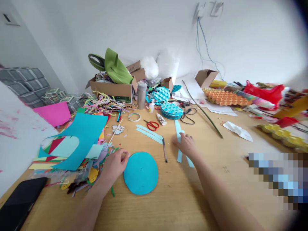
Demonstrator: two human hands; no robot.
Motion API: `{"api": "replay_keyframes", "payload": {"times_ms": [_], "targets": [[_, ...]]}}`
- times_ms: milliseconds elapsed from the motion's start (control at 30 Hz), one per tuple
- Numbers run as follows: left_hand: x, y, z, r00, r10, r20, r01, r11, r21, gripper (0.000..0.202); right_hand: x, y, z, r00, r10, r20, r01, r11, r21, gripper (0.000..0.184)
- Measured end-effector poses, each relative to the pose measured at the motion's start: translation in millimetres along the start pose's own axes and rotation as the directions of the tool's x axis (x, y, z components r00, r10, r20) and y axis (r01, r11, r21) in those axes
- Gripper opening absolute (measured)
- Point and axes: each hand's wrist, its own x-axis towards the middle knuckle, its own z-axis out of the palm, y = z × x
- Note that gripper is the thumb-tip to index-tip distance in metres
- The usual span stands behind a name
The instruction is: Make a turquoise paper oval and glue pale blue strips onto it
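A round blue paper disc [141,175] lies flat on the wooden table with small dots at its middle. My left hand [117,162] is at the disc's upper left edge, fingers curled together; what is inside them, if anything, is hidden. Farther right, my right hand [187,143] has its fingers closed on a light blue paper strip [178,129], with other strips crossing beneath it. Two more pale strips [149,134] lie to the left, near a dark pen [165,150]. Behind them are red-handled scissors [152,125], a white glue bottle [161,119] and a tape roll [134,117].
Coloured paper sheets [90,128] and scraps are heaped at left, beside a black phone [22,200]. A grey flask [142,96], stacked blue discs [171,110] and a cardboard box [110,88] stand behind. A long stick [203,110] and egg trays [228,97] lie to the right.
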Motion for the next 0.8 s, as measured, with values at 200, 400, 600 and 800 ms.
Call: {"api": "replay_keyframes", "payload": {"times_ms": [200, 400, 600, 800], "targets": [[1.4, -7.7, 3.3, 0.999, 0.043, -0.013, -0.043, 0.999, -0.016, 0.027, -17.0, -17.7, -4.3, 0.996, -0.079, -0.042, 0.080, 0.996, 0.027, 0.048], [-1.1, -6.3, 6.6, 0.970, 0.111, -0.215, -0.151, 0.972, -0.181, 0.028, -51.4, -51.8, -33.9, 0.970, -0.213, -0.114, 0.226, 0.967, 0.115, 0.034], [-50.7, 54.9, -5.6, 0.725, 0.502, -0.471, -0.575, 0.818, -0.015, 0.026, -65.3, -120.7, -61.4, 0.920, -0.304, -0.249, 0.358, 0.908, 0.216, 0.033], [-110.4, 117.4, 9.9, 0.639, 0.699, -0.322, -0.733, 0.680, 0.022, 0.024, -66.4, -173.1, -65.9, 0.867, -0.355, -0.350, 0.430, 0.887, 0.166, 0.027]]}}
